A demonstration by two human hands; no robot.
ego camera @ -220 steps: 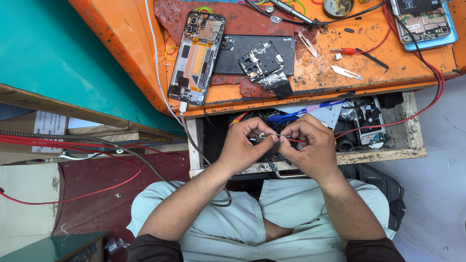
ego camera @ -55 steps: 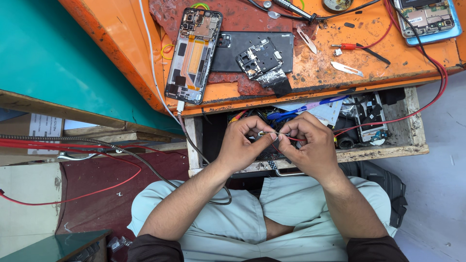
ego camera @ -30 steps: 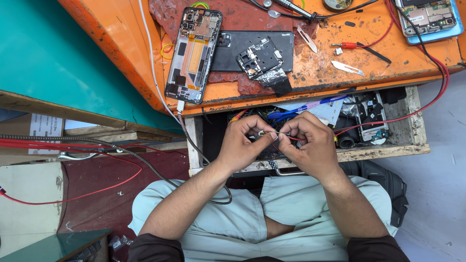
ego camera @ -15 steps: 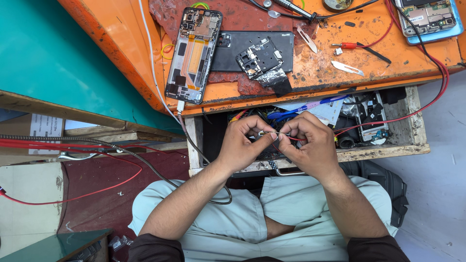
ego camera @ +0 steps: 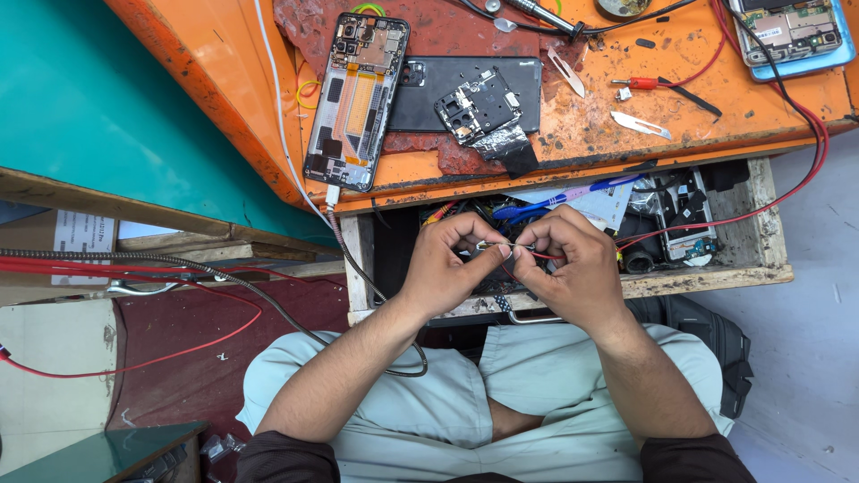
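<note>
Seated worker at a repair bench, seen from above. The left hand point(ego camera: 447, 264) and right hand point(ego camera: 573, 268) meet over the open drawer point(ego camera: 761, 268), fingertips of both pinched together on a thin bare wire point(ego camera: 506, 245) stretched between them; a red lead point(ego camera: 546, 256) runs into the right-hand grip. The wire sits just in front of the drawer's clutter, below the bench edge.

Risks, as judged from this pose: the wire is fine and held only by fingertip pressure, so a slip would likely drop it into the drawer's tangle of parts, where it would be hard to find. Pulling the two hands apart too hard could snap the strand. The long red cable point(ego camera: 805, 161) looping past the drawer's right side could snag a wrist and drag tools off the bench.

Surface: an orange workbench point(ego camera: 224, 98), paint worn and stained, directly above the drawer. On it, left of centre, an opened phone point(ego camera: 356, 103) with its insides exposed; beside that a dark back cover point(ego camera: 429, 94) carrying a small shielded board point(ego camera: 479, 103). Further right lie a red-handled screwdriver point(ego camera: 658, 85) and a blade point(ego camera: 640, 124).

Room: teal flooring left of the bench, grey floor right of the drawer.
</note>
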